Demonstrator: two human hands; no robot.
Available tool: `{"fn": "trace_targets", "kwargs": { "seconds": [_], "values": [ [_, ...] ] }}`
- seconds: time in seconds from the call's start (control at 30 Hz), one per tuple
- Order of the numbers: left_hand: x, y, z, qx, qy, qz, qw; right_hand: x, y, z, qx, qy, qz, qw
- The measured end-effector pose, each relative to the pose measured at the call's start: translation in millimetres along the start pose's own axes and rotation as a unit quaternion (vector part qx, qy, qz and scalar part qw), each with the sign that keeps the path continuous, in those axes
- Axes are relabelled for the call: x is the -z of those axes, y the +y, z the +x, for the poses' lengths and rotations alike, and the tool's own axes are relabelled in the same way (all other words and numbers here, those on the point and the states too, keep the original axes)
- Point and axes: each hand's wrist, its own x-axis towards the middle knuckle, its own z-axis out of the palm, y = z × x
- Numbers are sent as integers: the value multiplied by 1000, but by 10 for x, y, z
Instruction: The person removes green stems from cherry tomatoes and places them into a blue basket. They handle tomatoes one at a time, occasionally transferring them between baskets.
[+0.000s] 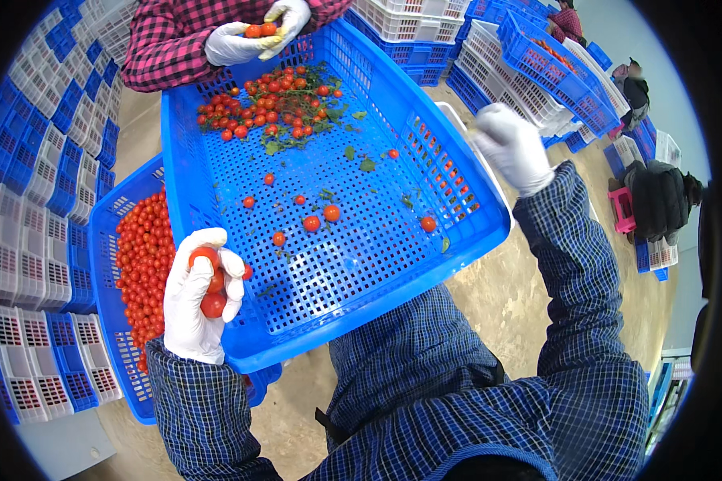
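Observation:
My left hand point(198, 294), in a white glove, holds several red cherry tomatoes point(213, 305) over the near left rim of a blue perforated plastic crate point(361, 333). In that crate lie loose tomatoes point(331, 213), bits of green leaf, and a heap of tomatoes with green stems point(271, 102) at the far end. My right hand point(511, 147), also gloved and slightly blurred, is raised beyond the crate's right rim with its fingers curled; whether anything is inside them cannot be told. Under the left side, a second blue crate point(120, 355) is filled with red tomatoes point(144, 264).
Across the crate, a co-worker's gloved hands point(259, 39) hold tomatoes. Stacked blue and white crates point(42, 240) line the left; more stacks point(505, 78) stand at the back right. Other people sit farther right, one near a pink stool point(623, 209). Concrete floor point(505, 288) shows below.

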Motion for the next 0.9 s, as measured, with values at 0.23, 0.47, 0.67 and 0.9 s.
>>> {"fn": "trace_targets", "kwargs": {
  "seconds": [0.23, 0.47, 0.67, 0.9],
  "values": [
    [-15, 66, 10, 32, 2, -71, 997, -841, -821, 179, 37, -658, -309, 686],
    [2, 34, 23, 21, 2, -17, 1000, -1137, -688, 131, 82, -630, -220, 740],
    [-63, 88, -9, 103, -18, 95, 990, -767, -1253, 207, -35, -451, 514, 729],
    [-51, 147, -13, 150, -88, 41, 984, -635, -2006, 177, 87, -260, 447, 852]
  ]
}}
